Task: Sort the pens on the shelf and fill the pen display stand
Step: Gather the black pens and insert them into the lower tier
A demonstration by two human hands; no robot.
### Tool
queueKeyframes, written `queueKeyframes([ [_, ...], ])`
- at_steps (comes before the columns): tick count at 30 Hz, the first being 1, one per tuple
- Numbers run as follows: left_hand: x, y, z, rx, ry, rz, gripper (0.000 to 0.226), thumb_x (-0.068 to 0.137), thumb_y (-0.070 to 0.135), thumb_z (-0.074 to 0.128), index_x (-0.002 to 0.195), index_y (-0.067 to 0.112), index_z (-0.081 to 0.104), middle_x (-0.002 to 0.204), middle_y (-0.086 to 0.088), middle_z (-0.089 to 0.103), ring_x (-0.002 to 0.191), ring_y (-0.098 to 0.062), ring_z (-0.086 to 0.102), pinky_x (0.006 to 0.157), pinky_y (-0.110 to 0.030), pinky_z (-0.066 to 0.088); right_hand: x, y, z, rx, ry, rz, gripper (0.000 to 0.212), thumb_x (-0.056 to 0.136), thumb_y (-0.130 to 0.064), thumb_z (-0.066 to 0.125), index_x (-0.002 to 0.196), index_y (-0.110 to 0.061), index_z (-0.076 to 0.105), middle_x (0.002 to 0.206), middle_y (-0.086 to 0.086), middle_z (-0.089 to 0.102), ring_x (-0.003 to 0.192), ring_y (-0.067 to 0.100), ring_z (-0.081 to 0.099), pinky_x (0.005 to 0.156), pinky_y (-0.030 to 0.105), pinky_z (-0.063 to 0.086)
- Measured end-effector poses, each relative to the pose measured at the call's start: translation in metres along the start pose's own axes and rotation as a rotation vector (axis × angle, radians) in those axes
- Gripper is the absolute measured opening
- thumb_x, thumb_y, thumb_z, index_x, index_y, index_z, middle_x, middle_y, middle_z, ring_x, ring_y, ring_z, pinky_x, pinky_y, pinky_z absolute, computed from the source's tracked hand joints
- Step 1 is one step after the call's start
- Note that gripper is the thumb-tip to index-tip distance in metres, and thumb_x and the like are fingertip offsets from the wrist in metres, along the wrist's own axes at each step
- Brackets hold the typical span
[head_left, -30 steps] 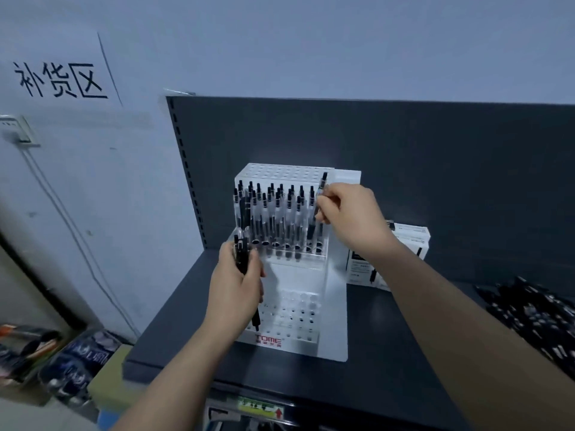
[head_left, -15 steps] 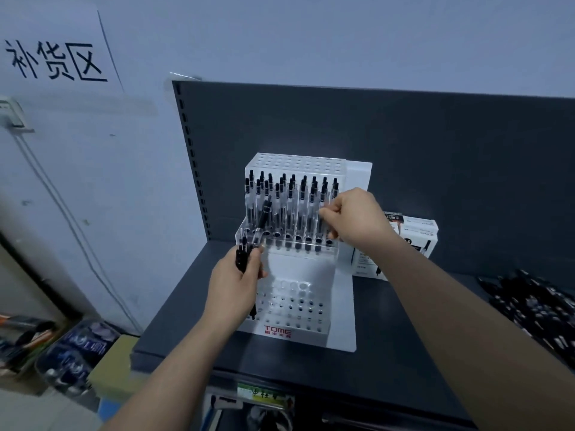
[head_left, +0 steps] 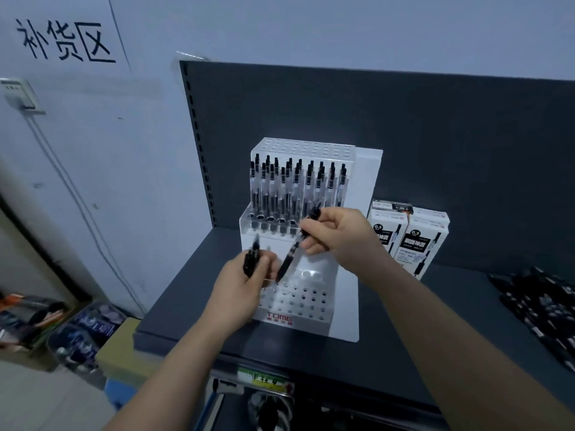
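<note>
So, the right hand [head_left: 339, 241] is pinching a single pen [head_left: 294, 245] near its top end, between the thumb and the first couple of fingers, with the other fingers curled in underneath. The pen is tilted, clicker end up and to the right, tip down and to the left over the bottom tier of the display stand [head_left: 345, 309]. It's blurry there, so I can't tell whether the tip is actually in a hole or just above one.

The left hand [head_left: 239, 293] has its fingers wrapped round a small bunch of black pens [head_left: 251, 259], held upright in front of the stand's left edge with their tops poking out above the fist.

On the stand, the row of pens [head_left: 295, 188] stands upright in the middle tier, while the holes of the top tier [head_left: 305, 147] and the lower tier [head_left: 303, 297] show open.

The stand sits on the left part of the shelf [head_left: 186, 300], its front not far from the shelf's front edge. The pen boxes [head_left: 410, 241] stand just beside its right rear corner. A pile of loose pens [head_left: 544, 306] lies well apart on the right, with a stretch of bare shelf in between that the right forearm crosses. The back panel [head_left: 435, 135] closes off the rear.
</note>
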State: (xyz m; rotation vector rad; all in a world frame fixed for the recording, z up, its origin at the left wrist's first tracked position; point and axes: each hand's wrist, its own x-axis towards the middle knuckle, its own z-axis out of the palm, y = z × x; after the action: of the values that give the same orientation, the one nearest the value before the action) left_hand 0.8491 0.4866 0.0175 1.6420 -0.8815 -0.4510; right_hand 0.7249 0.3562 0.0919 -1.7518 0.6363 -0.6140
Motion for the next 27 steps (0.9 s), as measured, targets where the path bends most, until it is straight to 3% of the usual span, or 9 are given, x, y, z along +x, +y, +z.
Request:
queueKeyframes([
  [3, 0.006, -0.015, -0.025, 0.182, 0.158, -0.077, 0.022, 0.099, 0.021, 0.045, 0.089, 0.021, 0.065, 0.085, 0.003, 0.069, 0.08, -0.017, 0.066, 0.075, -0.04, 0.055, 0.006, 0.004, 0.007, -0.053, 0.093, -0.035, 0.021, 0.09, -0.011, 0.065, 0.07, -0.01, 0.059, 0.069, 0.017, 0.071, 0.065, 0.025, 0.07, 0.066, 0.034, 0.061],
  [7, 0.01, -0.023, -0.043, 0.4, 0.106, -0.1, 0.019, 0.098, 0.018, 0.044, 0.089, 0.021, 0.061, 0.077, 0.004, 0.062, 0.07, -0.014, 0.057, 0.055, -0.022, 0.038, 0.014, 0.009, 0.033, -0.125, 0.081, -0.032, 0.023, 0.09, -0.004, 0.063, 0.068, -0.006, 0.055, 0.073, 0.017, 0.071, 0.072, 0.023, 0.073, 0.071, 0.036, 0.06],
  [11, 0.014, -0.028, -0.048, 0.323, 0.079, -0.182, 0.017, 0.097, 0.018, 0.047, 0.096, 0.02, 0.064, 0.086, 0.004, 0.065, 0.078, -0.014, 0.059, 0.059, -0.022, 0.039, 0.026, 0.013, 0.057, -0.194, 0.13, -0.104, 0.02, 0.089, -0.002, 0.063, 0.071, 0.001, 0.055, 0.072, 0.019, 0.068, 0.07, 0.017, 0.073, 0.069, 0.038, 0.061],
  [14, 0.014, -0.031, -0.049, 0.296, 0.053, -0.191, 0.015, 0.097, 0.019, 0.048, 0.095, 0.02, 0.063, 0.083, 0.002, 0.066, 0.072, -0.01, 0.057, 0.056, -0.021, 0.039, 0.035, 0.016, 0.073, -0.261, 0.143, -0.152, 0.017, 0.09, -0.004, 0.063, 0.077, 0.006, 0.057, 0.071, 0.018, 0.067, 0.066, 0.012, 0.072, 0.066, 0.039, 0.061],
  [19, 0.015, -0.033, -0.053, 0.282, 0.023, -0.181, 0.025, 0.098, 0.022, 0.047, 0.09, 0.006, 0.064, 0.084, -0.013, 0.068, 0.068, -0.019, 0.055, 0.059, -0.028, 0.04, 0.046, 0.014, 0.086, -0.438, 0.119, -0.2, 0.02, 0.09, -0.009, 0.063, 0.072, -0.005, 0.057, 0.069, 0.01, 0.067, 0.065, 0.011, 0.071, 0.064, 0.038, 0.06],
  [24, 0.019, -0.039, -0.058, 0.228, 0.013, -0.192, 0.022, 0.098, 0.02, 0.047, 0.079, 0.023, 0.056, 0.084, -0.005, 0.069, 0.078, -0.021, 0.064, 0.074, -0.04, 0.05, 0.054, 0.022, 0.095, -0.749, 0.027, -0.151, 0.03, 0.091, -0.021, 0.063, 0.074, 0.004, 0.064, 0.072, 0.013, 0.07, 0.068, 0.019, 0.071, 0.067, 0.038, 0.059],
  [27, 0.021, -0.039, -0.062, 0.177, 0.043, -0.197, 0.016, 0.099, 0.021, 0.045, 0.093, 0.025, 0.059, 0.075, 0.0, 0.067, 0.07, -0.018, 0.064, 0.07, -0.035, 0.051, 0.056, 0.029, 0.099, -0.794, 0.01, -0.104, 0.034, 0.092, -0.027, 0.062, 0.075, 0.002, 0.065, 0.071, 0.012, 0.07, 0.068, 0.02, 0.07, 0.069, 0.039, 0.059],
])
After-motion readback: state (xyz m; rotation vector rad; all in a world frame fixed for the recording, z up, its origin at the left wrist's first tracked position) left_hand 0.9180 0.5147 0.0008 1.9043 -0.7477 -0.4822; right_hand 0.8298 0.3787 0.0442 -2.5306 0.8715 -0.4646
